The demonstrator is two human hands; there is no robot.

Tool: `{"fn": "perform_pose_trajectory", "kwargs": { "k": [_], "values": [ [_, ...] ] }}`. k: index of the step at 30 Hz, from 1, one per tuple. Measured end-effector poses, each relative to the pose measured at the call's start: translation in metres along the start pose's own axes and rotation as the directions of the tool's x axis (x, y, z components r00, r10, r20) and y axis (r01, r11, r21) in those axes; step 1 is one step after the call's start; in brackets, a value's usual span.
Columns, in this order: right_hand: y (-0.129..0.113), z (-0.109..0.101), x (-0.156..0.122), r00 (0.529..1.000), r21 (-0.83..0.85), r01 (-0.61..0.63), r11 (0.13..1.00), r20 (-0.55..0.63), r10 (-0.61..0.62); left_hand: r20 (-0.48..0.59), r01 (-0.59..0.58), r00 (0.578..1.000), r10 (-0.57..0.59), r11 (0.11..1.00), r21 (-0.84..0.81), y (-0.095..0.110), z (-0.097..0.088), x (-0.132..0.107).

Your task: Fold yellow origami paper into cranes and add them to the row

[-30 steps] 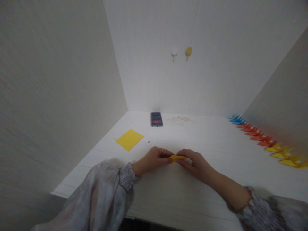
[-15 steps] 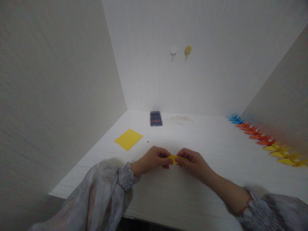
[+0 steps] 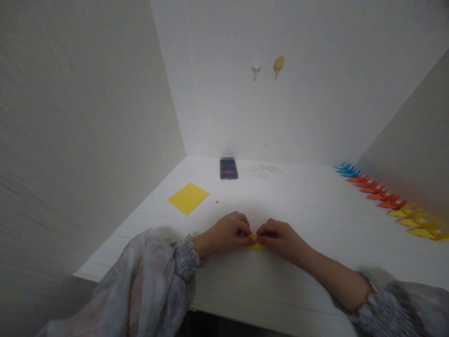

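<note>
A small folded piece of yellow paper (image 3: 257, 245) is pinched between both hands, low over the white table (image 3: 224, 285). My left hand (image 3: 229, 232) grips its left side with thumb and fingers, and a ring shows on one finger. From the right, my right hand (image 3: 280, 236) pinches the other side, its thumb close to the left fingertips. Fingers cover most of the folded paper, so its exact shape is hidden. Beyond my left hand lies a flat stack or sheet of yellow square paper (image 3: 188, 198).
A dark phone-like object (image 3: 228, 169), blurred, lies by the back wall. A tiny orange scrap (image 3: 216, 201) rests near the yellow square. Folded paper cranes (image 3: 391, 201) in blue, orange and yellow line the right wall. Two hooks, one white (image 3: 256, 66), one yellow (image 3: 278, 63), hang on the wall.
Both hands have come slightly lower and nearer to me with the folded paper, and less of it shows between the fingers. The whole view has tilted a little.
</note>
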State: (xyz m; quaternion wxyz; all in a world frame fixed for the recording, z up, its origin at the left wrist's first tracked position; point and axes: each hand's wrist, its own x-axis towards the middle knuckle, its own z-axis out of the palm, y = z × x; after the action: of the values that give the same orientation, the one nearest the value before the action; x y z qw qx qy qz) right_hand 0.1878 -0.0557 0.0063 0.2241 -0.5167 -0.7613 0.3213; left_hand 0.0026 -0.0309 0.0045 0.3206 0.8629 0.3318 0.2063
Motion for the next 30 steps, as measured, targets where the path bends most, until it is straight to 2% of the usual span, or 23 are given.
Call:
{"fn": "perform_pose_trajectory", "kwargs": {
  "k": [2,7,11,16,22,30],
  "values": [
    [-0.0006,-0.0008,0.0000,0.999,-0.035,0.031,0.999,0.014,-0.031,0.016,0.008,1.000,-0.008,1.000,0.024,0.0020,-0.0017,0.0001],
    [0.0003,0.0002,0.0016,0.994,-0.108,0.108,0.988,0.017,-0.107,0.121,0.138,0.985,-0.126,0.985,-0.103,0.0037,-0.0023,-0.0004],
    [0.0011,0.0013,0.0022,0.991,-0.147,0.132,0.980,0.037,-0.128,0.164,0.148,0.978,-0.132,0.985,-0.090,0.0053,-0.0033,-0.0006],
    [0.0017,0.0019,0.0012,0.990,-0.169,0.141,0.976,0.017,-0.140,0.101,0.026,0.994,-0.035,0.995,0.093,0.0081,-0.0059,0.0011],
    [0.0036,0.0025,0.0021,0.991,-0.153,0.135,0.979,0.007,-0.135,0.076,0.074,0.993,-0.086,0.985,0.153,0.0089,-0.0047,0.0014],
    [-0.0003,0.0057,0.0033,0.993,-0.200,0.118,0.973,0.013,-0.118,0.092,0.065,0.992,-0.085,0.977,0.201,0.0070,-0.0012,0.0021]
  ]
}}
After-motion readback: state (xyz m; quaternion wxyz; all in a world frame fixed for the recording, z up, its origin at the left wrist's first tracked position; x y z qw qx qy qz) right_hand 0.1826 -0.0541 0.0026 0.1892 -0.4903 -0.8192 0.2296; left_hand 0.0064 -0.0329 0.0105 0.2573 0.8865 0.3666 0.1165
